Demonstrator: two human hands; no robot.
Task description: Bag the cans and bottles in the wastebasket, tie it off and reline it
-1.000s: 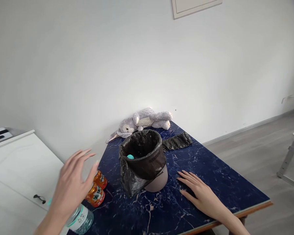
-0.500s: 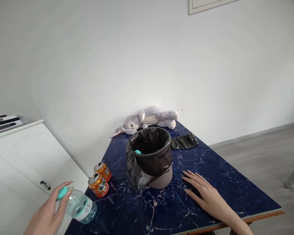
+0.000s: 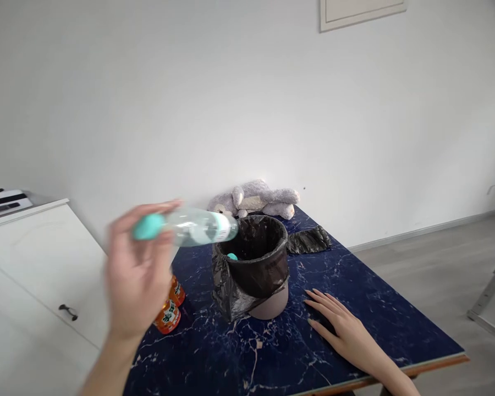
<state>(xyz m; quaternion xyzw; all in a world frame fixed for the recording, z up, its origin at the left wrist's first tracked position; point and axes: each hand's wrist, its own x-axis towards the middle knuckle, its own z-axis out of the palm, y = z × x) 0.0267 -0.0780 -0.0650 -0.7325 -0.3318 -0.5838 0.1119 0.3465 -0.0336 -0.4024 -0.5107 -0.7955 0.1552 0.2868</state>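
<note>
My left hand (image 3: 138,275) is raised above the table's left side, its fingers closed on a clear plastic water bottle (image 3: 190,226) with a teal cap. The bottle lies sideways in the air, its base pointing at the rim of a small bin (image 3: 253,264) lined with a black bag. Something teal lies inside the bin. My right hand (image 3: 340,329) rests flat on the dark blue marble-patterned table (image 3: 355,297), fingers stretched out, just right of the bin.
Two orange drink cans (image 3: 169,308) stand on the table left of the bin, partly behind my left hand. A grey plush rabbit (image 3: 258,198) lies at the far edge by the wall, a roll of black bags (image 3: 309,240) beside it. A white cabinet (image 3: 28,264) stands left.
My left hand reached down to the bottle lying at the table's left edge, gripped it by the neck and lifted it up toward the bin. My right hand stayed flat.
</note>
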